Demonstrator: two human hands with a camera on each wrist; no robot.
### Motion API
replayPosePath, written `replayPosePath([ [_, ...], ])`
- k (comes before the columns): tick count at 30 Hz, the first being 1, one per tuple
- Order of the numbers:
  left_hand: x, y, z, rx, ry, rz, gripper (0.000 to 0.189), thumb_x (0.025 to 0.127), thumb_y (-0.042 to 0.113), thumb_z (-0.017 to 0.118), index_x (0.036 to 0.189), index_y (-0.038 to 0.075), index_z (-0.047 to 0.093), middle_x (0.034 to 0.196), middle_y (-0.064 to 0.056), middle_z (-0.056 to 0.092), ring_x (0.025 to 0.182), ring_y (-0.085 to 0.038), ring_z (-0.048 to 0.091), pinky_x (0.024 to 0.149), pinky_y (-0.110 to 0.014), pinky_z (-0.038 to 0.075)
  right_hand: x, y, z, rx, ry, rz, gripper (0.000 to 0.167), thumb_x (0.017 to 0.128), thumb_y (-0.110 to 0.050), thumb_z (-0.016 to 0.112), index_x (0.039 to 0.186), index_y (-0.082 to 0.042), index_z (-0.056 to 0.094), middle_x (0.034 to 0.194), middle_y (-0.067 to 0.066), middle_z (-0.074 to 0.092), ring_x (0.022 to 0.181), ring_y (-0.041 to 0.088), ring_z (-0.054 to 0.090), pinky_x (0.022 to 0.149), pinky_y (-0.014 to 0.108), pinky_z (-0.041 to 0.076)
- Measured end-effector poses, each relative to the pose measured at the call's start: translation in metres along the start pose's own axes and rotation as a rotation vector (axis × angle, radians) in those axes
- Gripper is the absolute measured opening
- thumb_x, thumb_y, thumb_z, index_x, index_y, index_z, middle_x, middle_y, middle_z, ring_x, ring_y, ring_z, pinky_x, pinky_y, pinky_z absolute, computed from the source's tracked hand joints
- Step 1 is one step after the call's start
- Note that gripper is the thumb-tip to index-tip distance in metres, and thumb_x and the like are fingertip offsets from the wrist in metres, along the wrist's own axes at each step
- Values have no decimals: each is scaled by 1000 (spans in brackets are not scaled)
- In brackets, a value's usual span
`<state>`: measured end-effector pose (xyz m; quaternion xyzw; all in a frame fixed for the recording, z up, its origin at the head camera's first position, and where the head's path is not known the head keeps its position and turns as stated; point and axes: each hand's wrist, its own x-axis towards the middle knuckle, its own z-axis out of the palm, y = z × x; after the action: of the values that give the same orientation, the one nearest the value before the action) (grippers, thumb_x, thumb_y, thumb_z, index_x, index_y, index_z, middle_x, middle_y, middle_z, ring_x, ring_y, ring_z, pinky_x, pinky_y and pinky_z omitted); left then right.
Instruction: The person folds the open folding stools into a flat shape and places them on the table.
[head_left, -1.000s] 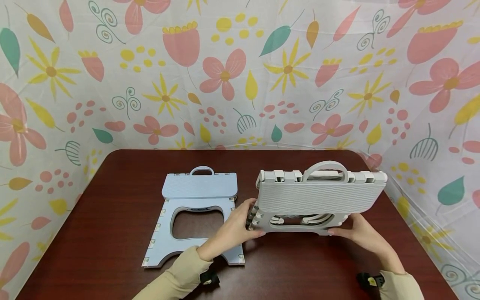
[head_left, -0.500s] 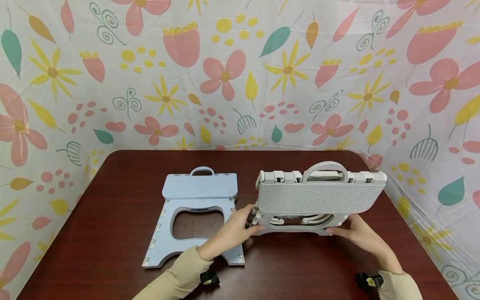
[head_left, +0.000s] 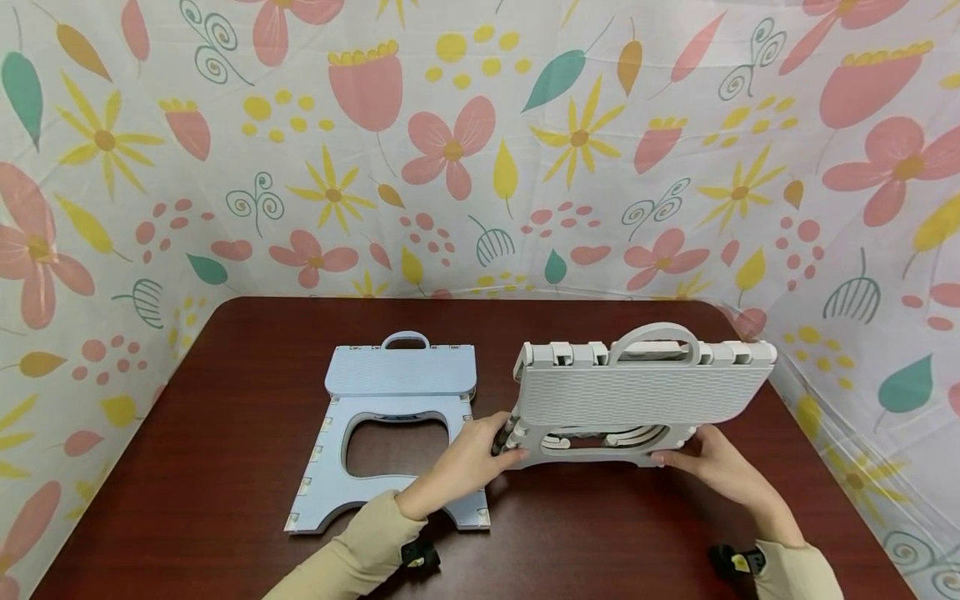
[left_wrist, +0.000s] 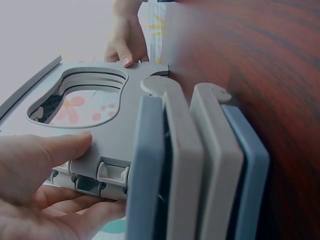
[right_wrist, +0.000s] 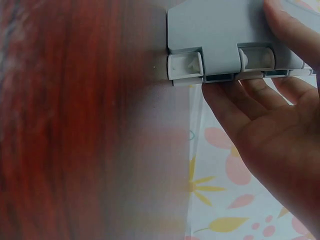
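Observation:
A light grey folding step stool (head_left: 637, 392) is tilted up at the right of the table, its carry handle (head_left: 658, 333) at the top and its ribbed top panel leaning forward over the leg panel. My left hand (head_left: 471, 450) grips its lower left edge, thumb on the front face and fingers behind the hinges, as the left wrist view shows. At the lower right edge my right hand (head_left: 723, 471) holds it the same way, thumb in front and fingers (right_wrist: 225, 102) behind. To the left, a blue folding step stool (head_left: 401, 371) lies folded flat on the table.
The dark red-brown table (head_left: 187, 467) has rounded far corners. A curtain (head_left: 450, 233) printed with flowers and leaves hangs behind it and along both sides. The blue stool lies just under my left forearm (head_left: 375, 542).
My left thumb has shifted slightly upward on the grey stool's edge, and my right thumb has slid a little inward. Both stools stay in place.

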<state>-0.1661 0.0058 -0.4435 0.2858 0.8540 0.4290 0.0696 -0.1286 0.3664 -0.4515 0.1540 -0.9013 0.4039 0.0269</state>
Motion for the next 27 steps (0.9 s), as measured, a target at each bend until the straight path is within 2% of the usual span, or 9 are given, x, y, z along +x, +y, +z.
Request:
replayPosePath([
  [7, 0, 0, 1, 11, 8, 0, 27, 89, 23, 71, 107, 5, 63, 86, -2, 68, 63, -1, 47, 56, -16, 39, 1, 1, 1, 8, 6, -5, 34, 81, -4, 76, 111, -4, 60, 94, -14, 67, 82, -3, 61, 74, 12, 44],
  [11, 0, 1, 1, 17, 12, -2, 28, 89, 24, 71, 108, 5, 64, 89, -3, 70, 64, -2, 48, 57, -16, 40, 2, 1, 1, -6, 23, -13, 32, 80, -3, 77, 108, -5, 62, 92, -12, 68, 82, -3, 61, 76, 10, 42],
  [17, 0, 0, 2, -3, 22, 1, 30, 88, 23, 72, 110, 4, 65, 95, -6, 72, 73, -3, 57, 62, -16, 45, 2, -1, 1, -45, 30, 47, 30, 80, -10, 78, 106, -9, 63, 94, -13, 67, 87, -6, 58, 78, 9, 40],
  [27, 0, -1, 2, -10, 18, -7, 29, 88, 23, 72, 108, 5, 65, 92, -5, 72, 68, -2, 52, 60, -16, 44, 2, -3, 1, -58, 31, 72, 29, 81, -12, 78, 106, -9, 63, 95, -13, 66, 88, -7, 57, 79, 9, 39],
])
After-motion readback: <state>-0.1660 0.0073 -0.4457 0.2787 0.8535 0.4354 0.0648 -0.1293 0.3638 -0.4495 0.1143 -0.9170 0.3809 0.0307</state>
